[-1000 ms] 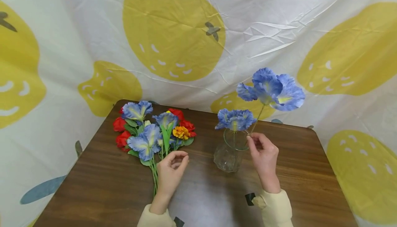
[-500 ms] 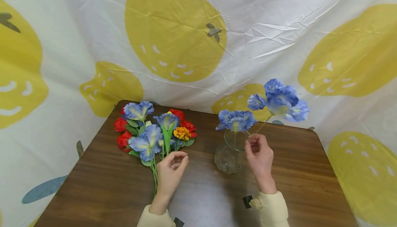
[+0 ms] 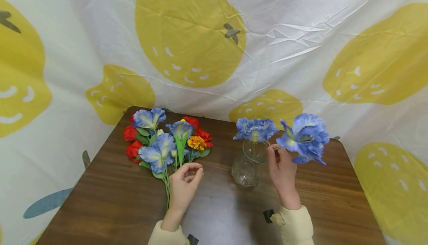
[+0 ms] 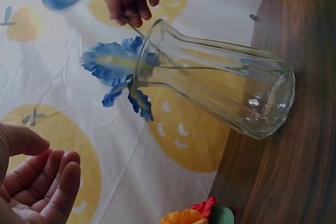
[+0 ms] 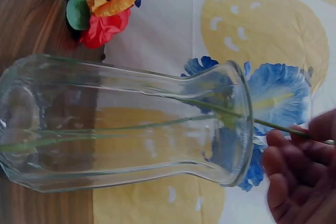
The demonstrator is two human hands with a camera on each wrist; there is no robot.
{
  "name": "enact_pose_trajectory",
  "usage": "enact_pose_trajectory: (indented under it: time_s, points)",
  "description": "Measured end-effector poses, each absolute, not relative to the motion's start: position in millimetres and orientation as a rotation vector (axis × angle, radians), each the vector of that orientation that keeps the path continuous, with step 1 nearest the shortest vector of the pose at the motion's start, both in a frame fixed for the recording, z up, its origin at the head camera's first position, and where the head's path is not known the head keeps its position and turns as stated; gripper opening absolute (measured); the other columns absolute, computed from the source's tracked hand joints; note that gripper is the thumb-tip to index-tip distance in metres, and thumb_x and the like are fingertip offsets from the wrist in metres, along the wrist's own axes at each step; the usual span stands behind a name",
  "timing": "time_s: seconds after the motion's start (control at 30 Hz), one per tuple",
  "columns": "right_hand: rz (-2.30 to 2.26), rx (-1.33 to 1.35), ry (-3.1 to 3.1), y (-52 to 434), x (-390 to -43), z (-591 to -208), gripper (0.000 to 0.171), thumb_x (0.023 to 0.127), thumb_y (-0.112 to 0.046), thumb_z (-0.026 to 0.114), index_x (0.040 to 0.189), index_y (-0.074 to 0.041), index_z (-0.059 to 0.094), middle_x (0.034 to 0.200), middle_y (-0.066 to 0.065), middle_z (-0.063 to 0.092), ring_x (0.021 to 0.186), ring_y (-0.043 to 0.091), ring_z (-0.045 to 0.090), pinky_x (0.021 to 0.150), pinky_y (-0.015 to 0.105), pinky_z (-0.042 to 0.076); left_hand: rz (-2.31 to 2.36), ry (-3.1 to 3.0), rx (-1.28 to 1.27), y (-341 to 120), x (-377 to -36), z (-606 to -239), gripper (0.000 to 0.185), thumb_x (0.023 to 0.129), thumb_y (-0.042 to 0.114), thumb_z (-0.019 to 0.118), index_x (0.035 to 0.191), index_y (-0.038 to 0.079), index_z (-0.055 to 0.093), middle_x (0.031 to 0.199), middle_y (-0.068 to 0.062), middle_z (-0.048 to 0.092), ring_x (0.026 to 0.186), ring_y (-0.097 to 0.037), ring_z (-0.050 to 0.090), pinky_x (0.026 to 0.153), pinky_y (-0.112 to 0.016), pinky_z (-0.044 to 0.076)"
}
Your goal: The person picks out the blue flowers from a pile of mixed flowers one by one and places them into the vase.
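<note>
My right hand (image 3: pixel 285 180) pinches the thin green stem (image 5: pixel 275 126) of a blue artificial iris (image 3: pixel 305 137) beside the mouth of a clear glass vase (image 3: pixel 243 172). In the right wrist view that stem runs through the vase mouth, its lower end inside the upper part of the glass. A second blue iris (image 3: pixel 255 129) stands in the vase, its bloom over the rim and its stem reaching toward the bottom. My left hand (image 3: pixel 184 185), fingers loosely curled and holding nothing, is over the table beside the stems of a flower bunch (image 3: pixel 158 154).
The bunch, with blue irises, red flowers (image 3: pixel 133 150) and an orange flower (image 3: pixel 196 143), lies on the left of the dark wooden table (image 3: pixel 117 200). A white cloth with yellow lemon prints (image 3: pixel 190 33) hangs right behind the table.
The held iris has come down, its bloom tipping right and turning toward me, while my right hand stays near the vase mouth. My left hand has stayed put.
</note>
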State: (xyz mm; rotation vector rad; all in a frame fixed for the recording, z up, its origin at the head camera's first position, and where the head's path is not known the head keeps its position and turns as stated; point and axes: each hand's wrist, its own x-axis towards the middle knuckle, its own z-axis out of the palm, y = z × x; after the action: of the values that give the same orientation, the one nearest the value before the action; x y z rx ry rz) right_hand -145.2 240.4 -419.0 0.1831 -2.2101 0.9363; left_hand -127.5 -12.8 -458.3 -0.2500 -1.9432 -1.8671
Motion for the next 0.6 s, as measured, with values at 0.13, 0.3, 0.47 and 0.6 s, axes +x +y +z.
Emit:
enact_pose_trajectory:
  time_s: [0.13,0.3,0.47,0.6]
  points:
    - [0.769,0.141,-2.326,241.1,-144.9,-416.4,0.011,0.091,-0.009,0.057,0.086,-0.001,0.062,0.064,0.007,0.056,0.053,0.021,0.052,0.049,0.040,0.042,-1.866,-1.944,-0.253,-12.6,-127.8,-458.7,0.005,0.080,-0.005,0.069,0.085,-0.006,0.067,0.076,-0.012,0.068,0.064,-0.021,0.066,0.056,-0.020,0.054]
    - [0.722,0.117,-2.287,240.6,-148.6,-418.7,0.014,0.086,-0.006,0.062,0.073,-0.002,0.058,0.061,0.009,0.053,0.055,0.026,0.050,0.048,0.045,0.039,-1.873,-1.938,-0.251,-12.6,-128.1,-458.8,0.005,0.080,-0.006,0.069,0.085,-0.005,0.067,0.076,-0.013,0.068,0.064,-0.019,0.066,0.057,-0.020,0.054]
    - [0.769,0.085,-2.229,239.7,-150.9,-428.3,0.011,0.079,-0.004,0.070,0.073,-0.002,0.061,0.074,0.017,0.058,0.070,0.034,0.056,0.056,0.051,0.044,-1.870,-1.928,-0.258,-12.4,-128.4,-458.3,0.007,0.079,-0.007,0.069,0.086,-0.004,0.067,0.076,-0.014,0.068,0.064,-0.021,0.066,0.056,-0.021,0.054]
    - [0.807,0.092,-2.164,240.6,-151.3,-436.4,0.012,0.074,-0.002,0.071,0.069,0.000,0.060,0.079,0.021,0.061,0.082,0.043,0.054,0.070,0.054,0.043,-1.856,-1.925,-0.269,-12.4,-128.5,-458.7,0.008,0.079,-0.007,0.070,0.086,-0.004,0.067,0.076,-0.015,0.068,0.064,-0.022,0.066,0.056,-0.021,0.054]
